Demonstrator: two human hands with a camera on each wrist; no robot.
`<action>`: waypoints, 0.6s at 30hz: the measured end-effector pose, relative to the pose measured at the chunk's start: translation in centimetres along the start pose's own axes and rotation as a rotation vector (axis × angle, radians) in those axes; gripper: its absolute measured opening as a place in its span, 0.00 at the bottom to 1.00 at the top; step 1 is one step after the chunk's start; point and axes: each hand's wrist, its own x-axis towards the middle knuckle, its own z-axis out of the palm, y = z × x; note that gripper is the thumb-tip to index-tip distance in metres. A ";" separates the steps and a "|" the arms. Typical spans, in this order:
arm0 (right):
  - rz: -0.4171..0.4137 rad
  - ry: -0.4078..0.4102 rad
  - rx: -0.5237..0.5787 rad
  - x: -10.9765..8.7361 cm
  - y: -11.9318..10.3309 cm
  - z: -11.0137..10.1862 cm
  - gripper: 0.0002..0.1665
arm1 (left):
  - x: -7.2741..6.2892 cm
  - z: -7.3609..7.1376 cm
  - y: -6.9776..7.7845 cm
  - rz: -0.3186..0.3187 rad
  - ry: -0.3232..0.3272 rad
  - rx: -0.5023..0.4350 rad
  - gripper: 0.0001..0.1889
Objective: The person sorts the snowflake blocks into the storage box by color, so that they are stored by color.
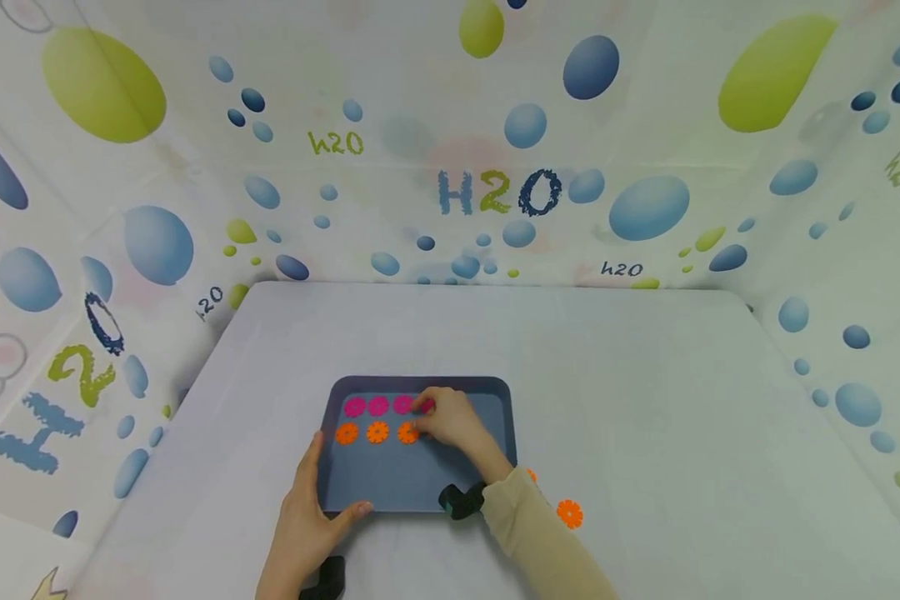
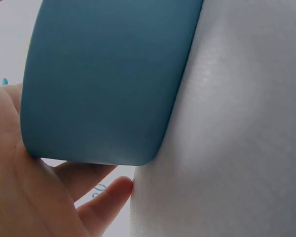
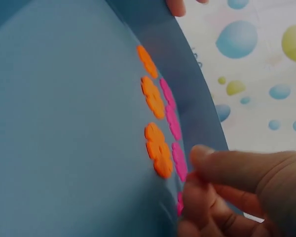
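A blue-grey tray lies on the white-covered table. My left hand holds its near left corner, fingers along the left side and thumb at the front rim; the left wrist view shows the tray's outer wall against the palm. Inside are a row of pink flower-shaped pieces and, nearer me, a row of orange flower-shaped pieces. Over the right ends of both rows is my right hand, thumb and fingers curled. A partly covered pink piece shows beside its fingertips; whether they pinch it is hidden.
Outside the tray to the right, an orange flower-shaped piece lies on the white tabletop. Another orange piece is mostly hidden by the right sleeve. Dotted "H2O" curtains enclose the table at the back and sides.
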 end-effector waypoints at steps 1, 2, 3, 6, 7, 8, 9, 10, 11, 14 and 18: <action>-0.005 0.006 0.008 -0.1 0.0 -0.2 0.14 | 0.0 0.0 0.0 0.000 -0.001 -0.001 0.63; -0.011 0.010 0.021 -0.3 0.0 -0.4 0.15 | 0.0 0.0 0.1 -0.002 -0.004 -0.002 0.63; -0.021 0.016 0.031 -0.4 0.0 -0.7 0.15 | 0.0 0.0 0.1 -0.006 -0.009 -0.004 0.64; -0.053 0.020 0.085 -1.0 0.1 -1.6 0.17 | 0.0 -0.1 0.2 -0.018 -0.016 -0.004 0.64; -0.060 0.021 0.106 -1.2 0.1 -2.1 0.18 | 0.0 -0.1 0.2 -0.021 -0.016 -0.005 0.63; -0.070 0.021 0.126 -1.5 0.1 -2.5 0.18 | 0.0 -0.1 0.2 -0.023 -0.016 -0.006 0.63; -0.082 0.024 0.143 -1.8 0.2 -3.0 0.19 | 0.0 -0.1 0.2 -0.024 -0.016 -0.005 0.63; -0.093 0.026 0.165 -2.1 0.2 -3.5 0.20 | 0.0 -0.1 0.2 -0.026 -0.016 -0.006 0.63; -0.108 0.033 0.185 -2.4 0.3 -4.0 0.20 | 0.0 0.0 0.2 -0.029 -0.016 -0.005 0.63; -0.149 0.063 0.239 -3.4 0.9 -5.4 0.21 | 0.0 0.0 0.2 -0.035 -0.017 0.002 0.64; -0.171 0.115 0.301 -4.8 2.2 -7.2 0.22 | 0.0 -0.1 0.2 -0.033 -0.017 0.001 0.64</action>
